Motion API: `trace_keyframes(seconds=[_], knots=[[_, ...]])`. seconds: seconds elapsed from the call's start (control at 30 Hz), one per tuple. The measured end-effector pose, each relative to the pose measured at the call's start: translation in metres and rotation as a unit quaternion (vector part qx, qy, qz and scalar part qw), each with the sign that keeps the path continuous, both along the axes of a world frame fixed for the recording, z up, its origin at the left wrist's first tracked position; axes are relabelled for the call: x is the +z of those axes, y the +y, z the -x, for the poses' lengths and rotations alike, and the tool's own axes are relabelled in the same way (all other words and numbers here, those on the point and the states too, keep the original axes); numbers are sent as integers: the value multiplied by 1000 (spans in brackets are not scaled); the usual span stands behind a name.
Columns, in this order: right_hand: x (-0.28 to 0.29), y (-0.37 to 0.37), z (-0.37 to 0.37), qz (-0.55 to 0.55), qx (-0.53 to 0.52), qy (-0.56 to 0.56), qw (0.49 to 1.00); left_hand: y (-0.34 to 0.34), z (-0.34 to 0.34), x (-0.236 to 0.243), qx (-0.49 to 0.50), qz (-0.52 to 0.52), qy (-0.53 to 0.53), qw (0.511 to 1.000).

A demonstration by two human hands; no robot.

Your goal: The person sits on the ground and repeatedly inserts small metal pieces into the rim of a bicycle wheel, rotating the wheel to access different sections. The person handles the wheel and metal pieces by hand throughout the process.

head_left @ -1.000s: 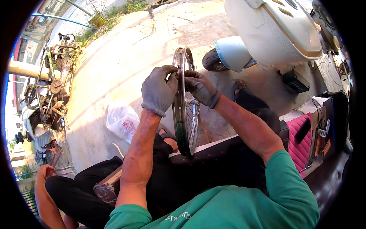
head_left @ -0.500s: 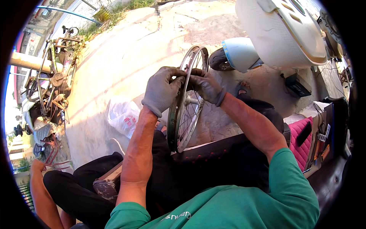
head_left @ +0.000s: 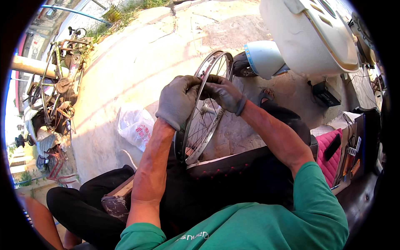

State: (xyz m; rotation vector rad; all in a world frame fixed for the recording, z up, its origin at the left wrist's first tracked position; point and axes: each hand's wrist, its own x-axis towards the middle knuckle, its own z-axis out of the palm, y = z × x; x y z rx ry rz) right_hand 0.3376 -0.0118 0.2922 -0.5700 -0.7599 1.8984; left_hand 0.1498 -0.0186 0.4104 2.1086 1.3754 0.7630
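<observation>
A bare bicycle wheel (head_left: pixel 180 143) with a metal rim, thin spokes and a silver hub stands on edge in front of me, without a tyre. It is tilted, its lower edge close to my lap. My left hand (head_left: pixel 179 100), in a grey work glove, pinches the rim from the left. From the right, my gloved right hand (head_left: pixel 225 93) has its fingers closed at the inner side of the same rim section, beside the spokes. The fingertips of both hands nearly meet there. Whether they also hold a small part is hidden.
A white plastic bag (head_left: pixel 135 127) lies on the concrete left of the wheel. Ahead right stands a light-coloured scooter (head_left: pixel 260 58) with a white basket (head_left: pixel 308 37). Old bicycle frames (head_left: pixel 62 85) are piled at far left. Another person's bent arm (head_left: pixel 41 218) shows at lower left.
The wheel has turned slightly, its lower part swinging left and its top shifting a little right. Both hands stay at the rim. The other person's arm at lower left has dropped lower.
</observation>
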Motion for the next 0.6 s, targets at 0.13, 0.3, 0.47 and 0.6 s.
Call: trace_keyframes(seconds=[0.13, 0.3, 0.47, 0.6], knots=[[0, -5, 8, 34, 15, 86, 996, -1, -2, -7, 22, 14, -39, 999], [3, 1, 9, 19, 40, 91, 995, -2, -7, -7, 48, 26, -72, 996], [5, 3, 15, 39, 22, 55, 998, 4, -6, -15, 39, -8, -55, 998], [8, 7, 14, 26, 15, 27, 999, 11, -9, -17, 68, 18, -73, 995]])
